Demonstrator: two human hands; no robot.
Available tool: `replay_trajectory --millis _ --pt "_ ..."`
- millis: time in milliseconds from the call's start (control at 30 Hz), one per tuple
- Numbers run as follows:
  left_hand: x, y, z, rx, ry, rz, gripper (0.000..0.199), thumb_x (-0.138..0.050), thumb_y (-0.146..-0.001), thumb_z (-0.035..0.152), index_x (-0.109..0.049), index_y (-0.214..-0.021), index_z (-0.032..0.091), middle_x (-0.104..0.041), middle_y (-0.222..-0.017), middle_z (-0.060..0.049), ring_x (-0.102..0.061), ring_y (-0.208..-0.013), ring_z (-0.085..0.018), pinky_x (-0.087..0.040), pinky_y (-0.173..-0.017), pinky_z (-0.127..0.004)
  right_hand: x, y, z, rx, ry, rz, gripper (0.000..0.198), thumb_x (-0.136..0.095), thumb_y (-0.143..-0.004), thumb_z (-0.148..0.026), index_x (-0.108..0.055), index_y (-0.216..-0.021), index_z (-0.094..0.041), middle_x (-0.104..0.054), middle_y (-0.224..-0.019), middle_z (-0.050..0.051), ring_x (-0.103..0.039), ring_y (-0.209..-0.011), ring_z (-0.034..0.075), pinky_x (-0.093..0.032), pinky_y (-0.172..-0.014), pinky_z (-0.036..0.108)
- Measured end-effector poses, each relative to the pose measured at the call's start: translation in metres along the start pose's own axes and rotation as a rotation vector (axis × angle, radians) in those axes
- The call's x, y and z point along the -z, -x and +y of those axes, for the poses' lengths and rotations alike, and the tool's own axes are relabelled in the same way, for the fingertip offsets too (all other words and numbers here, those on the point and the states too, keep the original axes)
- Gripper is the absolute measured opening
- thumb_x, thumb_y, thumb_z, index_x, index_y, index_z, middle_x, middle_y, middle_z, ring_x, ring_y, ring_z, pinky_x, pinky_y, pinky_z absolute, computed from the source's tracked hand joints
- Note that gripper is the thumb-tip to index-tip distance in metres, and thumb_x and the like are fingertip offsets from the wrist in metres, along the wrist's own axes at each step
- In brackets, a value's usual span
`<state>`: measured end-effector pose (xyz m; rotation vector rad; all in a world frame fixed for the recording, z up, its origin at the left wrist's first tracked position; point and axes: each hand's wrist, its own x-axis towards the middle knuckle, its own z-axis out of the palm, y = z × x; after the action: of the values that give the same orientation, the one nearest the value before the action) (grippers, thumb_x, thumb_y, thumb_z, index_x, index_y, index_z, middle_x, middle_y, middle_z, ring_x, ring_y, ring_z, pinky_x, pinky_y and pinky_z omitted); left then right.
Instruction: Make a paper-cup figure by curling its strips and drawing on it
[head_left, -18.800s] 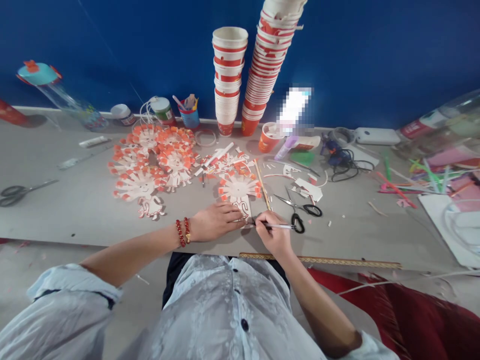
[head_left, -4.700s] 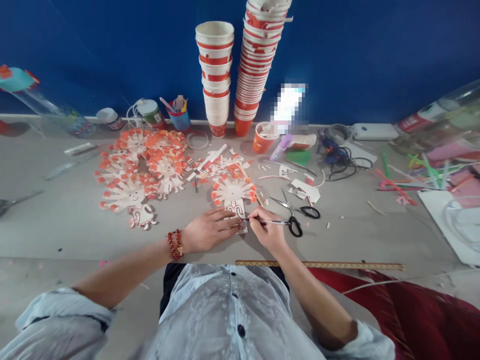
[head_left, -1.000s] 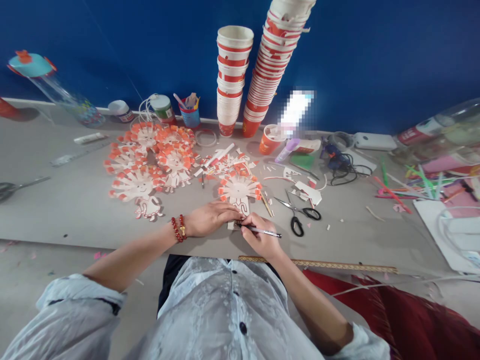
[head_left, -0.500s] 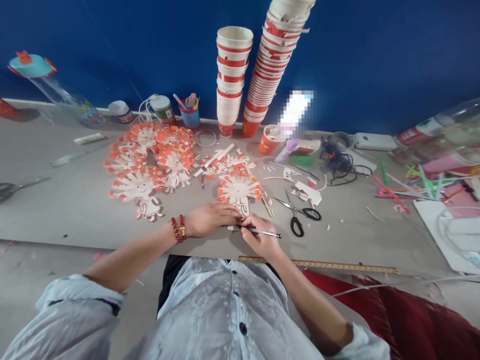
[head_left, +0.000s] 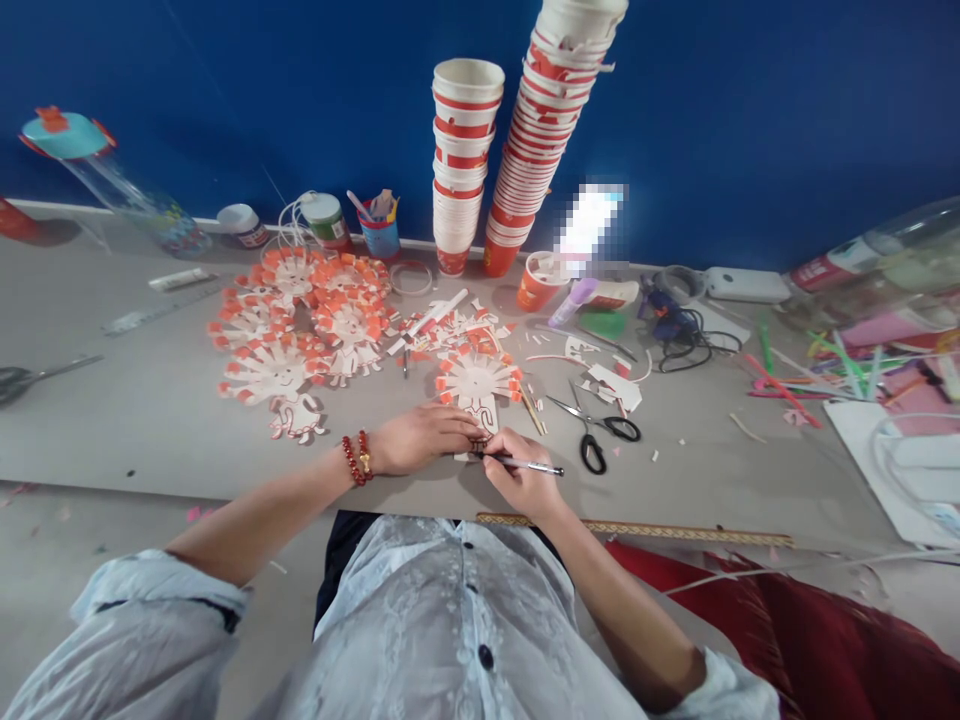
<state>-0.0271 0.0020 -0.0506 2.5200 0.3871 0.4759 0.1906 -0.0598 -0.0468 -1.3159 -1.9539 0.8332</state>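
A paper cutout (head_left: 478,380) with a round fringed head and orange tips lies in front of me, lines drawn on its white lower part. My left hand (head_left: 424,438) rests flat over the left edge of that lower part, fingers stretched out. Between the fingers of my right hand (head_left: 521,470) is a pen (head_left: 529,464), its tip at the bottom of the cutout. The exact tip contact is partly hidden by the fingers. Several similar paper figures (head_left: 281,370) lie in a cluster to the left.
Scissors (head_left: 600,430) lie just right of my right hand. Two tall stacks of paper cups (head_left: 459,170) stand by the blue wall, with a scrap-filled cup (head_left: 536,285) beside them. Paper scraps (head_left: 469,325) lie behind the cutout. Coloured straws (head_left: 825,370) are at far right.
My right hand and the pen have shifted very slightly at the cutout's lower end, where more dark marks show. My left hand stays in place.
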Motion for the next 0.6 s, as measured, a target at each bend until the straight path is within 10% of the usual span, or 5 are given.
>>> replay_trajectory --millis 600 --pt "-0.0013 0.0025 -0.001 0.012 -0.043 -0.048 0.038 -0.039 -0.094 0.012 -0.058 -0.126 0.023 -0.057 -0.136 -0.007 -0.044 -0.132 -0.022 -0.034 -0.11 -0.04 -0.0023 0.0031 0.0062 -0.021 -0.035 0.065 0.01 -0.051 -0.078 -0.02 -0.049 -0.069 -0.023 -0.052 -0.058 -0.003 -0.047 -0.051 0.012 -0.035 -0.048 0.022"
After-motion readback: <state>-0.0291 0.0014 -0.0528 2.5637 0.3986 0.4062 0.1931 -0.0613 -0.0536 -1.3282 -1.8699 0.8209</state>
